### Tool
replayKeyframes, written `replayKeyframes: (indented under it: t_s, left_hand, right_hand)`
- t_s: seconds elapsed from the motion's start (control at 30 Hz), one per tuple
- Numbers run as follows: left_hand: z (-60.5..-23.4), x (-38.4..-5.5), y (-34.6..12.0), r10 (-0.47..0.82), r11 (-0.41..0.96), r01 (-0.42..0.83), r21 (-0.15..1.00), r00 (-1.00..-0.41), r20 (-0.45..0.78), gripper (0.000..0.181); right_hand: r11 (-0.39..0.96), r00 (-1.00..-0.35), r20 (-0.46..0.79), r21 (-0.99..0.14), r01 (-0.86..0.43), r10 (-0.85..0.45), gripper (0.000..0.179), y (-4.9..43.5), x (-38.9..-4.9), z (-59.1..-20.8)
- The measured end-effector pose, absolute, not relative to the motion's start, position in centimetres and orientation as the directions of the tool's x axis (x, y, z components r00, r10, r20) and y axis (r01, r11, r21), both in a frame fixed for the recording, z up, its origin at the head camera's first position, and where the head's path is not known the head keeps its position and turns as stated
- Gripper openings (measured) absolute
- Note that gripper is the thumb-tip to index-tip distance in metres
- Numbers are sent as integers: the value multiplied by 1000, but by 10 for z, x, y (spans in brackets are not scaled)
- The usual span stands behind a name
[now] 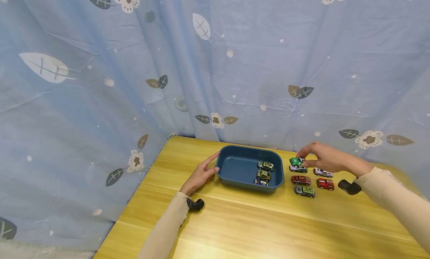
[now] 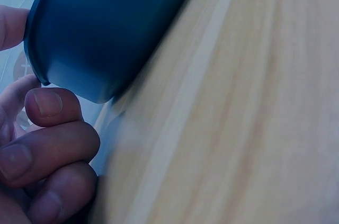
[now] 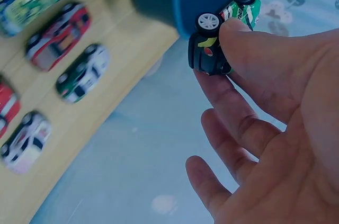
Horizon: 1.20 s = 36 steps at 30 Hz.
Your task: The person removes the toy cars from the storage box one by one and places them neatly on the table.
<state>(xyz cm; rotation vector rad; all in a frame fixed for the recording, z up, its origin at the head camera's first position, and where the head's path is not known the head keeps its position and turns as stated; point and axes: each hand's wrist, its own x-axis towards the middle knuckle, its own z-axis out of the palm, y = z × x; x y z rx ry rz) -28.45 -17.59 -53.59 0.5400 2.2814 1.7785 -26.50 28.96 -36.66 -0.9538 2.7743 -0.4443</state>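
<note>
Cars point(image 1: 301, 180) on wooden table point(image 1: 248, 229), curtain point(image 1: 248, 83) behind

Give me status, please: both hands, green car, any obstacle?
Left hand touching blue bin. Right hand pinching green car, raised. Other cars nearby; no obstacle visible.

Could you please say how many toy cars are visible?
9: three cars inside the bin, one green car in the right hand, and five cars on the table to the bin's right. More might hide behind the bin's near wall.
</note>
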Motion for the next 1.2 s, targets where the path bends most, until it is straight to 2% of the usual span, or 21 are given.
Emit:
replayKeyframes:
  t_s: [0.27,0.73,1.0,1.2]
  left_hand:
    - [-536,-285,-176,387,222,157,962,-920,61,65]
    - [-537,-285,-175,393,221,162,962,-917,64,65]
    - [-536,-283,-175,394,215,160,964,-917,64,64]
    - [-534,-283,-174,392,212,152,965,-918,59,65]
  right_hand:
    - [806,-821,-70,-254,-535,-567,25,323,-252,-377]
    - [829,-837,-32,-157,-536,-547,22,369,-225,-410]
    - [793,-795,136,-77,-604,-591,24,384,-212,-440]
    - [810,-814,133,-96,-579,-566,23,388,-205,-451]
